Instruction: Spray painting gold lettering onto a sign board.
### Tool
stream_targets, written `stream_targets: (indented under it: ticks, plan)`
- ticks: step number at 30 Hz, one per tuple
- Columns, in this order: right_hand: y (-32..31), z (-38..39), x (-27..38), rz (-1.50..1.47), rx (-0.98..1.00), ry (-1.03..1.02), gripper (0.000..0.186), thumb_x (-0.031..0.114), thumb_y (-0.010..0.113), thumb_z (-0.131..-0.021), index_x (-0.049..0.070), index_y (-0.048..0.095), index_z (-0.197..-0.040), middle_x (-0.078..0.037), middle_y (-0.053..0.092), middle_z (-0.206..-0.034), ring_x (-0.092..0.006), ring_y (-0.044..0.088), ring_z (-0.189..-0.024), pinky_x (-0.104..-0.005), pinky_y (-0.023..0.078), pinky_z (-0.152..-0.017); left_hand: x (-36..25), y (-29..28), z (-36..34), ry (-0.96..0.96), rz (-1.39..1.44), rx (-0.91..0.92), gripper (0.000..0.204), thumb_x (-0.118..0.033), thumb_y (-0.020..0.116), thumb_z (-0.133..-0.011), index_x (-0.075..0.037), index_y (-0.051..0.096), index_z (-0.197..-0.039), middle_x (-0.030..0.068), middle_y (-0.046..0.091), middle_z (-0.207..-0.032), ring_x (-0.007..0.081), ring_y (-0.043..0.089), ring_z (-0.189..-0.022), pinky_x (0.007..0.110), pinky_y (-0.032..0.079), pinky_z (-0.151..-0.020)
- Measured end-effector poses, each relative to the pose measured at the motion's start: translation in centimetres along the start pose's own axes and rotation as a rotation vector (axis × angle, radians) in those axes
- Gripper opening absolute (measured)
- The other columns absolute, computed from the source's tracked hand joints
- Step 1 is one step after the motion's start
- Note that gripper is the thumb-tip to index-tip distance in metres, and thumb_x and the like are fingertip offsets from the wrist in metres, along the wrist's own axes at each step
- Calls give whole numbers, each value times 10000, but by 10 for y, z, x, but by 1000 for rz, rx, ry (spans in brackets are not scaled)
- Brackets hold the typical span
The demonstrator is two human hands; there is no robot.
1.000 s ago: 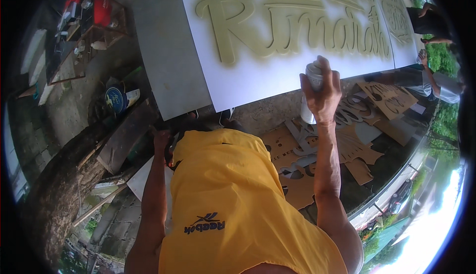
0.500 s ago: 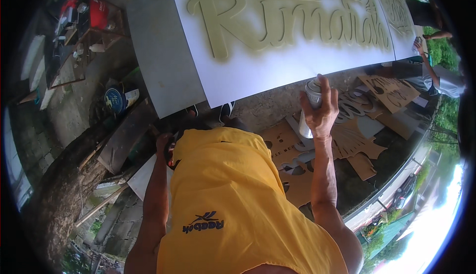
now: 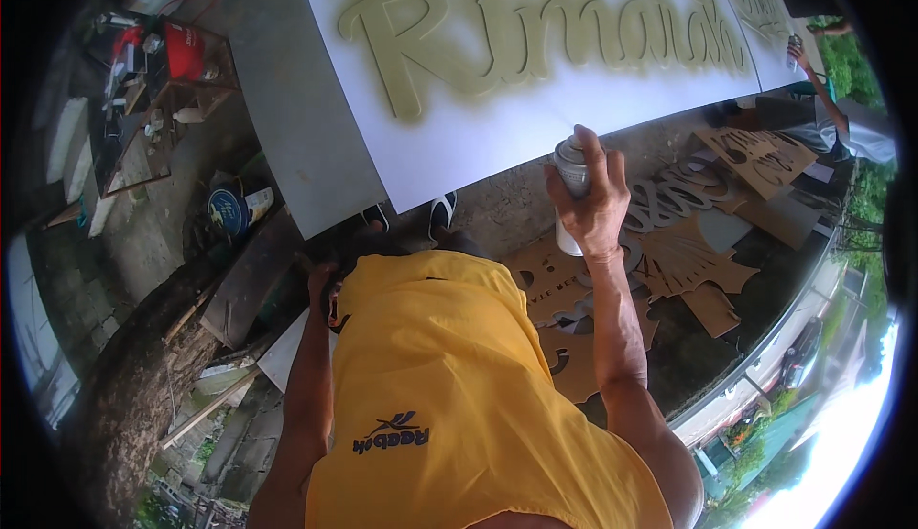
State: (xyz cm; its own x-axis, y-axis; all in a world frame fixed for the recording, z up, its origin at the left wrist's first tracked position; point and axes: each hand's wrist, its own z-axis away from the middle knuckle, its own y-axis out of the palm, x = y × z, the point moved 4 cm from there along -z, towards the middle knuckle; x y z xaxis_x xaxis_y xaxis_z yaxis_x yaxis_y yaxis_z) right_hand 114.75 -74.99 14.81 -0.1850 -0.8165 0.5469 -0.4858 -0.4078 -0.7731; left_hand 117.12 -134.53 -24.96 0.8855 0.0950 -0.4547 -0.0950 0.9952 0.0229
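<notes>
Right hand [image 3: 595,206] gripping grey metal spray can [image 3: 572,167], upright.
Fingers clamped round can, near white signboard [image 3: 459,146] edge; left hand [image 3: 321,285] fingers: cannot tell.

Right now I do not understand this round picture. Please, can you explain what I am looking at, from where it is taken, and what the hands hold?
The picture comes from a wide camera worn on a person's head, looking down, so the edges bend. No machine is here, only two bare hands. The yellow shirt belongs to the wearer. The right hand grips a spray can, with one finger on its top. The left hand is low beside the shirt; what it holds is unclear. In front lies a big white board with olive painted lettering. On the ground to the right lie brown cardboard cut-outs. Another person's hand works at the far right.
</notes>
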Motion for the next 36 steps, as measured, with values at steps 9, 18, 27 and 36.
stream_targets:
  ticks: [9, 18, 27, 36]
  plan:
    - [-16, -12, -36, 90, -56, 29, 640, 243, 837, -807, 213, 588, -1395, -118, 596, -971, -296, 692, -730, -421, 604, -622, -23, 7, -1, 78, -327, -4, 191, -172, 621, -996, -87, 690, -1153, 85, 673, -791, 198, 652, -594, 316, 476, -440]
    - [-14, -79, -52, 90, -175, -19, 630, 265, 845, -802, 229, 597, -1381, -101, 625, -991, -272, 696, -755, -420, 617, -647, -14, -31, -19, 200, -734, -138, 417, -411, 574, -978, -57, 760, -1097, 119, 773, -998, 289, 744, -962, 393, 545, -873]
    - [-15, -5, -50, 98, 7, 33, 656, 232, 833, -805, 230, 583, -1410, -100, 583, -943, -279, 681, -717, -404, 602, -616, -34, 7, 24, 207, -677, -66, 247, -271, 664, -954, -58, 761, -1033, 62, 745, -811, 155, 734, -713, 317, 552, -648]
    - [-13, 16, -20, 116, -89, 75, 652, 222, 840, -792, 203, 597, -1398, -125, 580, -937, -311, 676, -704, -428, 591, -602, -30, -53, -52, 310, -1034, -116, 287, -325, 675, -942, -81, 767, -1063, 82, 754, -864, 179, 732, -807, 349, 559, -743]
